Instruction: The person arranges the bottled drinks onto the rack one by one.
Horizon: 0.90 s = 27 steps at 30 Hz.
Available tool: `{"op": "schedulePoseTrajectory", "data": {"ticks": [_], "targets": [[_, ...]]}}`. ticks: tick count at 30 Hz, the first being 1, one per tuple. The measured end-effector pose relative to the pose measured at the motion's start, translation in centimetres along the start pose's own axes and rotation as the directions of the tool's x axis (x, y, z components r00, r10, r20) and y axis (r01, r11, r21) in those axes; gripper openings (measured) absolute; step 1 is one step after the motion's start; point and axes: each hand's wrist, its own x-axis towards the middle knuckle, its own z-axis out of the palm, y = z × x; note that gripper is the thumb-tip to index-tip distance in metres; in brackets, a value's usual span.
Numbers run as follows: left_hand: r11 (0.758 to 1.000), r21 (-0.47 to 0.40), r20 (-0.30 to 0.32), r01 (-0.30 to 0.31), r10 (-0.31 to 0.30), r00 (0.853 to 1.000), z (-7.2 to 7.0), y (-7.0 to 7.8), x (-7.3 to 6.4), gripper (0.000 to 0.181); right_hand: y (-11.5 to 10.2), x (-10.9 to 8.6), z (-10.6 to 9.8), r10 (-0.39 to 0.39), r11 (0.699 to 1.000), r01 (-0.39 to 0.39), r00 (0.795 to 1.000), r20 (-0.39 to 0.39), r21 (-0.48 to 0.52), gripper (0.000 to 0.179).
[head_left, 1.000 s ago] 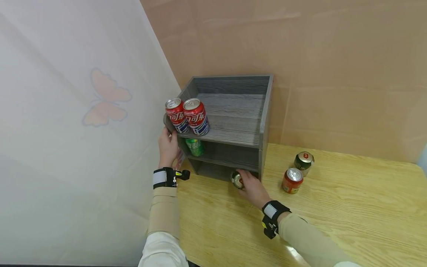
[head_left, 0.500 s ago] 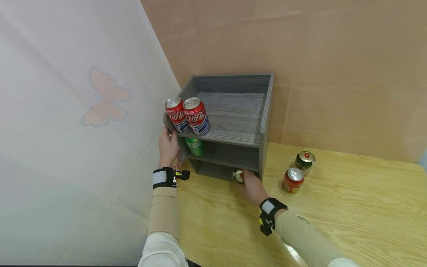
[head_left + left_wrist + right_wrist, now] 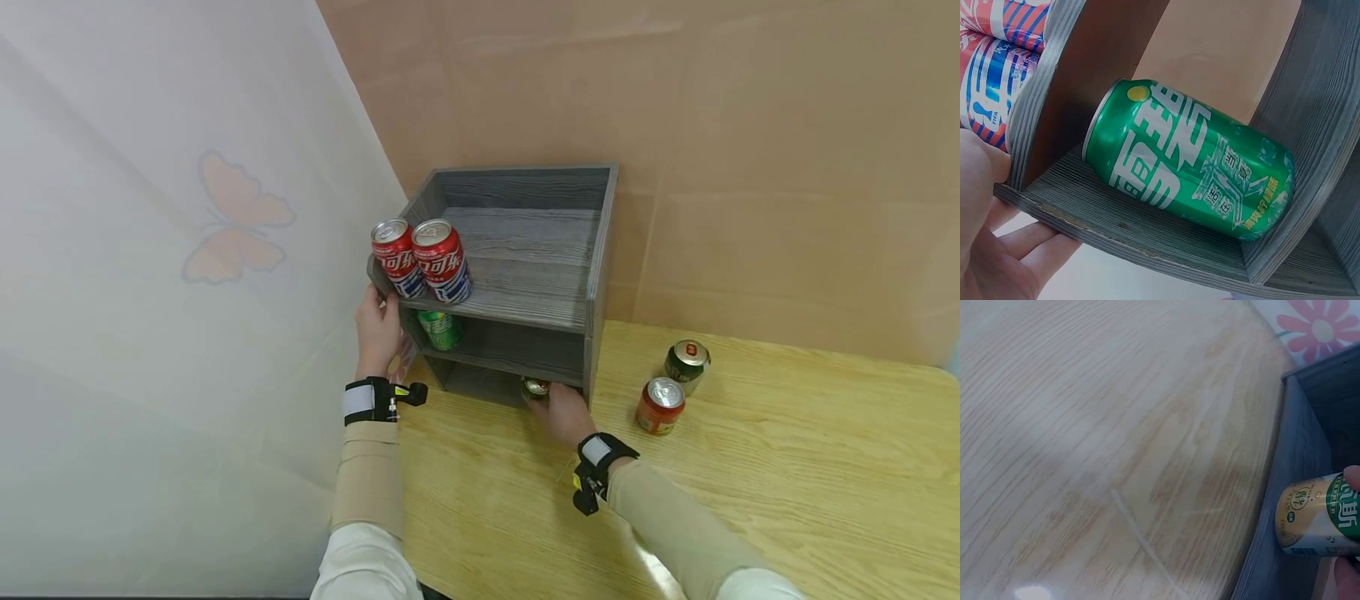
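My left hand [image 3: 378, 333] grips the left side panel of a grey wooden shelf unit [image 3: 525, 250]. In the left wrist view, its fingers lie along the outside of that panel. Inside the middle compartment a green soda can [image 3: 1185, 159] stands upright near the left wall. Two red cola cans [image 3: 442, 262] stand side by side on the top shelf, at its front left. My right hand [image 3: 566, 414] holds a green-and-gold drink can [image 3: 1310, 519] at the right part of the bottom compartment. Part of this can is hidden by the fingers and the shelf above.
On the wood-grain table [image 3: 787, 450], a dark can [image 3: 686, 367] and a short red can [image 3: 660, 408] stand close together right of the shelf unit. A white sheet [image 3: 150, 375] hangs at the left, and a tan backdrop [image 3: 765, 167] is behind.
My right hand has moved forward and slightly left, taking the green-and-gold can deeper into the bottom compartment. The left hand has stayed on the side panel.
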Motion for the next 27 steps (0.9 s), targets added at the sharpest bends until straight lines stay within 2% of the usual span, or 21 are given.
{"op": "schedulePoseTrajectory", "data": {"ticks": [4, 7, 11, 16, 18, 24, 27], "targets": [[1.0, 0.0, 0.004, 0.008, -0.008, 1.0, 0.1, 0.1, 0.0, 0.036, 0.3, 0.6, 0.1, 0.07, 0.996, -0.073, 0.996, 0.051, 0.052, 0.051], [1.0, -0.003, 0.006, 0.011, -0.011, 1.0, 0.1, 0.2, -0.1, 0.036, 0.2, 0.8, -0.2, 0.112, 0.989, -0.121, 0.989, 0.101, 0.08, 0.039], [1.0, -0.002, 0.012, 0.023, -0.023, 1.0, 0.2, 0.2, -0.2, 0.036, -0.1, 0.9, -0.6, 0.155, 0.982, -0.167, 0.979, 0.136, 0.085, 0.033], [0.999, -0.01, 0.012, 0.031, -0.031, 0.999, 0.1, 0.2, -0.3, 0.037, -0.2, 1.0, -0.5, 0.173, 0.979, -0.186, 0.973, 0.154, 0.078, 0.034], [0.999, -0.012, 0.012, 0.031, -0.031, 0.999, 0.0, 0.2, -0.4, 0.037, -0.2, 1.0, -0.4, 0.184, 0.973, -0.204, 0.967, 0.174, 0.105, 0.041], [1.0, -0.013, 0.013, 0.021, -0.021, 1.0, -0.1, 0.2, -0.4, 0.036, -0.6, 0.6, -0.3, 0.195, 0.936, -0.232, 0.968, 0.158, 0.266, 0.056], [1.0, -0.013, 0.008, 0.015, -0.015, 1.0, -0.1, 0.3, -0.3, 0.036, -0.9, 0.3, -0.5, 0.251, 0.903, -0.285, 0.957, 0.142, 0.322, 0.053]]}}
